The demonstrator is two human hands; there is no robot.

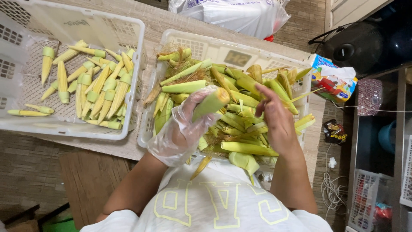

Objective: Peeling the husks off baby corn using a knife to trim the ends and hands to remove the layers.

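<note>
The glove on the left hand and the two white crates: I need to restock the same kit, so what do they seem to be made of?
The glove on the left hand looks like thin clear plastic film: it is see-through, crinkled and loose. The near crate and the far crate look like rigid moulded plastic, white and fairly matte, with perforated grid walls.

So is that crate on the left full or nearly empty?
Partly filled: peeled baby corn covers only part of the left crate's floor.
</note>
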